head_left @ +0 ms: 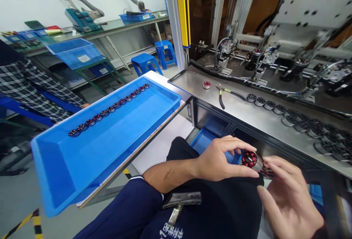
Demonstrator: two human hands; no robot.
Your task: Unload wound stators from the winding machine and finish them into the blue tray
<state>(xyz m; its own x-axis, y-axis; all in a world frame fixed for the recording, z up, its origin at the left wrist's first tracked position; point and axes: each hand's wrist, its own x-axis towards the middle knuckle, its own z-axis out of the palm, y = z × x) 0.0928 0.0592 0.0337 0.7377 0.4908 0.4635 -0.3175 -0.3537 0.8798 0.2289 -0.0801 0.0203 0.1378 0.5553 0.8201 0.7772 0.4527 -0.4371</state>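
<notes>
Right fingers, spread from the thumb, touch wires of a motor pinched in the left fingers.

Motor part held at a tilt, red windings showing

A short, silvery cylinder right of centre in the frame's lower half; its red-wound, dark-centred end faces left, and thin wires show at the other end.

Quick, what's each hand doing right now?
Left hand: closed, holding the round red-and-black part between thumb and fingers.
Right hand: thumb apart, fingers at the part's wires; grip unclear.
</notes>
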